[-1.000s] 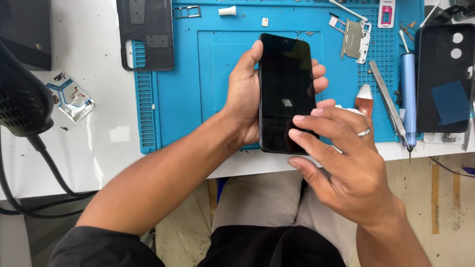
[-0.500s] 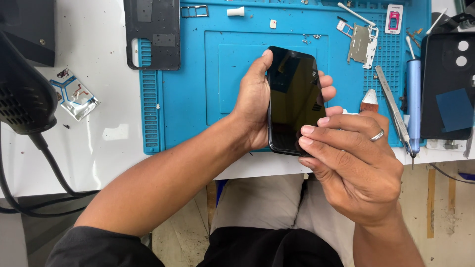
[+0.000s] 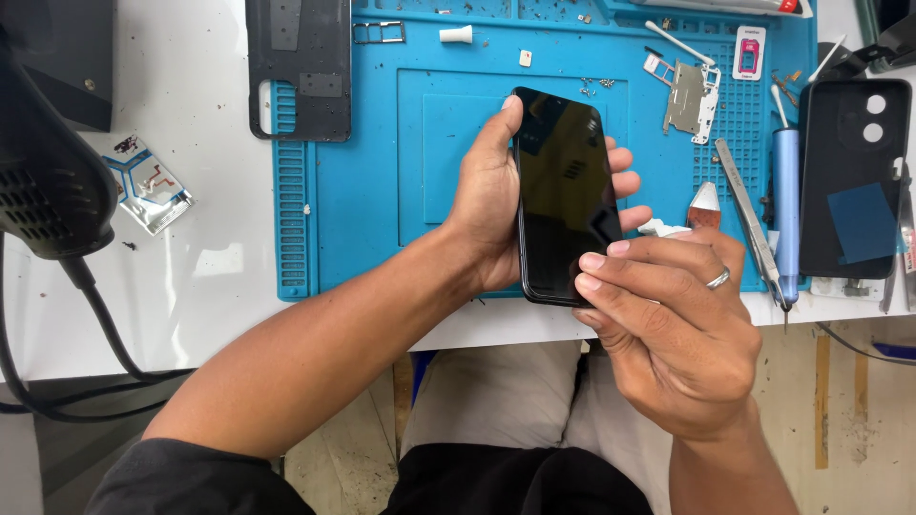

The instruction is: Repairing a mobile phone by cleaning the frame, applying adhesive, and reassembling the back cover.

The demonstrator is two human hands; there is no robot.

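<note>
My left hand (image 3: 487, 205) grips a black smartphone (image 3: 565, 191) from behind, screen up and dark, above a blue repair mat (image 3: 382, 191). Its thumb lies along the phone's left edge and its fingers wrap the right edge. My right hand (image 3: 668, 324), wearing a ring, pinches the phone's lower right corner with its fingertips on the glass. A small white piece (image 3: 663, 229) shows just behind those fingers, partly hidden.
A black phone back cover (image 3: 298, 67) lies at the mat's top left. At the right lie a blue screwdriver (image 3: 786, 200), metal tweezers (image 3: 746, 215), a metal bracket (image 3: 685, 95) and a black case (image 3: 854, 191). A black hot-air tool (image 3: 48, 181) with a cord sits left.
The phone and both hands sit slightly higher and further right in view. My right fingertips have shifted from the lower screen to the lower right corner.
</note>
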